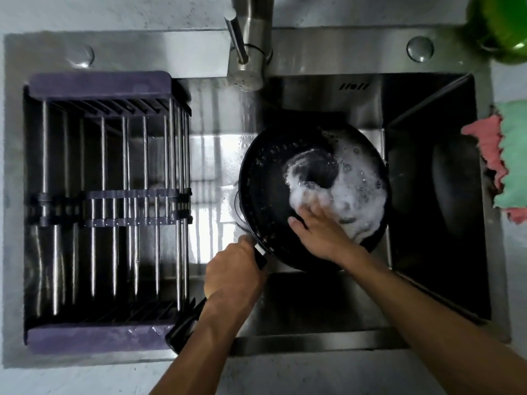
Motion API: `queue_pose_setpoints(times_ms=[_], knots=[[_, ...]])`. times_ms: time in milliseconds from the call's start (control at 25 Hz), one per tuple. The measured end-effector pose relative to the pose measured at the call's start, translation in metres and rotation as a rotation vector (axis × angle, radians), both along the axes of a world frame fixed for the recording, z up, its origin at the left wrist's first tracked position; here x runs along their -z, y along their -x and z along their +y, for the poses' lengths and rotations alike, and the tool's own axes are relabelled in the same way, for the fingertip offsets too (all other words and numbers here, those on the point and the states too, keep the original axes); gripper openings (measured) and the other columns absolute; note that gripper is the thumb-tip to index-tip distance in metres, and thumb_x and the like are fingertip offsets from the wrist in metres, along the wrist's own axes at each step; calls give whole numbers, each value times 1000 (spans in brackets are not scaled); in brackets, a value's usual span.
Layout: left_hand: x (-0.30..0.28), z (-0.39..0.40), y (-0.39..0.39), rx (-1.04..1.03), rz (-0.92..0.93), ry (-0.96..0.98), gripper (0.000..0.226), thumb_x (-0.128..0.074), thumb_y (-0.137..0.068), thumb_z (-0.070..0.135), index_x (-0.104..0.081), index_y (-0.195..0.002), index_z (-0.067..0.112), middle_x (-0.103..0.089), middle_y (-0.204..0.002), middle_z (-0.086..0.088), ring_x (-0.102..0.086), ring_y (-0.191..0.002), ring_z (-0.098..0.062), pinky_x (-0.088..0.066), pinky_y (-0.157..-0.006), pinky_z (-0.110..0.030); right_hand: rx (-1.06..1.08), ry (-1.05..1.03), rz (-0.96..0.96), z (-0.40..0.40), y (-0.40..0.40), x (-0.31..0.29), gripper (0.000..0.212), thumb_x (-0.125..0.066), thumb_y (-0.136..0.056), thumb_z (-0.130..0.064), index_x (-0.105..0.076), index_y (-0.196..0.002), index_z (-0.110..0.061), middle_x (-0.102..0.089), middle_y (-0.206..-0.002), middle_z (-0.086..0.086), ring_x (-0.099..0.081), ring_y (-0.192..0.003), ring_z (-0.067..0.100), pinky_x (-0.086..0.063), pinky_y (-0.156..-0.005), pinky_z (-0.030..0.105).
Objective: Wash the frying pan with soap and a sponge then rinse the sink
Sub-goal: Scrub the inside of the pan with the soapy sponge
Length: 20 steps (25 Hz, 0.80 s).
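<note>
Left hand (233, 269) clenched around the black frying pan's long handle (186, 327), right hand (319, 226) reaching in with blurred, foam-covered fingers, grip indiscernible, pressing the sudsy round black frying pan (265, 178) tilted in the stainless-steel sink (427, 280).

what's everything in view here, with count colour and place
pan: 1, black, tilted in the sink, right of centre
suds: white, in the pan's right half
sink: 1, steel, centre
tap: 1, steel, top centre
rack: 1, purple ends with steel rods, across the sink's left side
cloths: green and pink, right edge
green thing: 1, top right corner, blurred
left hand: grips the pan's handle
right hand: in the pan, fingers in suds; sponge not visible
</note>
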<state>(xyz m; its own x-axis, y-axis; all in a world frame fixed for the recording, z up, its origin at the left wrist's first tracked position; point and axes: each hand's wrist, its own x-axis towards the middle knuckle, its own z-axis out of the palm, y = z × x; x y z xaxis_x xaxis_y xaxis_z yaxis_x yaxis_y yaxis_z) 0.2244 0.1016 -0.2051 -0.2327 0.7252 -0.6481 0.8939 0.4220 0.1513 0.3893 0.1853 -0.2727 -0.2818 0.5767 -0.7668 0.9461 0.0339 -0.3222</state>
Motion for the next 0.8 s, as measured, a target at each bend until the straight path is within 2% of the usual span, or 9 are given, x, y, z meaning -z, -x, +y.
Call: queue_pose_setpoints(times_ms=[120, 240, 360, 440, 520, 560, 640, 720, 800], knots=[[0, 2, -2, 2, -4, 24, 40, -63, -87, 49, -49, -111, 21, -66, -103, 0, -65, -97, -26, -43, -71, -32, -167, -6, 289, 33, 53, 7, 58, -29, -109, -40, -6, -161, -25, 18, -166, 1, 29, -146, 16, 18, -114, 27], [2, 1, -2, -18, -8, 34, 43, -63, -85, 54, -50, -111, 22, -66, -103, 0, -64, -97, -26, -44, -72, -32, -332, -378, -66, 104, 18, 33, 64, -27, -107, -46, -4, -162, -22, 7, -169, 7, 17, -154, 27, 8, -124, 41], [1, 1, -1, 1, 16, 29, 42, -64, -87, 49, -49, -113, 20, -65, -103, -1, -65, -96, -27, -42, -70, -32, -391, -277, -289, 76, -69, 19, 78, -9, -98, -63, -24, -159, -17, 0, -169, 6, 4, -155, 30, -2, -125, 46], [-2, 2, -2, 7, 18, 26, 41, -64, -88, 45, -48, -115, 19, -65, -103, -3, -65, -96, -27, -41, -69, -31, -386, -108, -82, 12, -75, -7, 106, 12, -82, -80, -38, -153, -18, -7, -167, 7, -6, -154, 31, -8, -126, 43], [-5, 4, -3, 2, 12, 41, 41, -65, -87, 44, -48, -114, 19, -66, -104, -3, -65, -97, -27, -40, -69, -31, -374, 38, 207, -29, -37, -15, 85, -12, -94, -73, -39, -152, -17, -10, -165, 6, -15, -153, 27, -10, -125, 32], [-6, 5, -3, -3, 9, 49, 41, -66, -86, 44, -48, -114, 19, -66, -105, -3, -65, -98, -27, -40, -69, -31, -284, 84, 337, -30, -10, -10, 68, -27, -102, -58, -34, -155, -16, -6, -167, 3, -11, -154, 23, -7, -124, 28], [-4, 4, -3, -5, 10, 55, 43, -67, -85, 46, -48, -113, 20, -66, -105, -3, -65, -99, -27, -42, -71, -32, -151, 79, 412, 14, 40, -3, 61, -34, -108, -43, -14, -161, -21, 13, -168, -5, 12, -153, 13, 4, -124, 29], [-3, 4, -3, -2, 9, 41, 43, -66, -86, 48, -49, -113, 19, -65, -103, -2, -65, -96, -26, -42, -70, -31, -172, -102, 245, 77, 36, 18, 63, -27, -107, -49, 0, -161, -28, 23, -165, -9, 24, -150, 12, 2, -126, 43], [-3, 3, -1, -2, 2, 31, 41, -65, -87, 45, -49, -113, 19, -66, -100, -1, -65, -93, -26, -43, -68, -31, -204, -186, -64, 93, -14, 32, 65, -19, -105, -54, 0, -161, -27, 23, -165, -9, 21, -152, 18, -4, -125, 50]])
